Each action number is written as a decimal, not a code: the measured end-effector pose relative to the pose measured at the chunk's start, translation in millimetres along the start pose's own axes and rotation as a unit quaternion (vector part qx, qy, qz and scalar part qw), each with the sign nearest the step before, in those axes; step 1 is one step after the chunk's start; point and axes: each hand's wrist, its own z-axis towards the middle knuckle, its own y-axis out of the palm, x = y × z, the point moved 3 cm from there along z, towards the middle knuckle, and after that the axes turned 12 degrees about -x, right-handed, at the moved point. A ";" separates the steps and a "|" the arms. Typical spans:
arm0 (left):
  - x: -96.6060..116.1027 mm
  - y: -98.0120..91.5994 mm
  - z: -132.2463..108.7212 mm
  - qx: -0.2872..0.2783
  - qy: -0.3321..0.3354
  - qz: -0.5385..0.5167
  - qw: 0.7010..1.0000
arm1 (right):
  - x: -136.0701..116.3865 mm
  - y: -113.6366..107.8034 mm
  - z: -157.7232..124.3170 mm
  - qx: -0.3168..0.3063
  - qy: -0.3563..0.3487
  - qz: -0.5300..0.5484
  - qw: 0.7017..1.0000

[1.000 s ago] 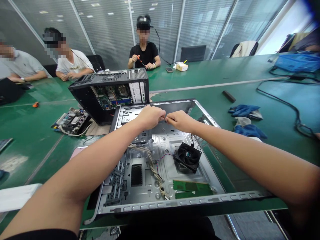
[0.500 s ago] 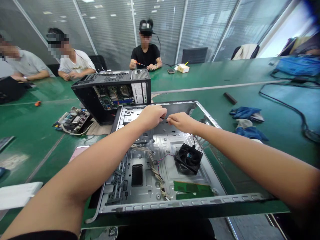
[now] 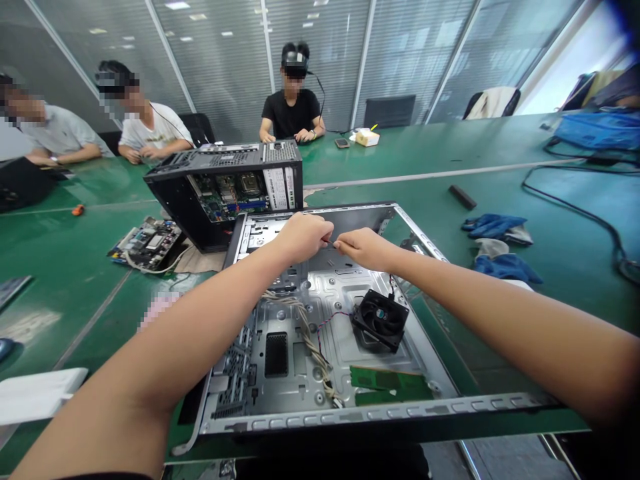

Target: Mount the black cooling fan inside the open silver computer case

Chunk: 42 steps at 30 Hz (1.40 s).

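Note:
An open, gutted computer case [image 3: 425, 407] lies flat on the green table in front of me. Both my hands reach to its far end. My left hand [image 3: 300, 237] is closed, and my right hand [image 3: 364, 248] is pinched; their fingertips meet around a small thin dark item that I cannot make out. Inside the case lie a black cooling fan [image 3: 379, 318] with a thin purple wire, a braided cable bundle [image 3: 306, 340] and a green memory stick [image 3: 393, 380].
A second black computer case [image 3: 227, 187] stands open just behind, with a loose circuit board [image 3: 147, 241] to its left. Blue gloves [image 3: 495, 227] and black cables [image 3: 575, 203] lie on the right. Three other people sit at the table's far side.
My hands have stayed together at the case's far end, shifting only slightly. The person in black has lowered the orange screwdriver.

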 end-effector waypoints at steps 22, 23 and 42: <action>1.7 -2.4 -3.1 -0.007 0.001 0.019 1.000 | -0.9 1.2 1.3 -0.003 0.001 0.015 1.000; 1.5 -2.4 -3.2 -0.009 0.001 0.016 1.000 | -0.7 1.7 1.9 -0.004 -0.001 0.015 1.000; 3.1 -1.2 -2.7 -0.051 -0.002 0.032 0.998 | -0.8 1.1 3.7 -0.006 0.000 0.015 1.000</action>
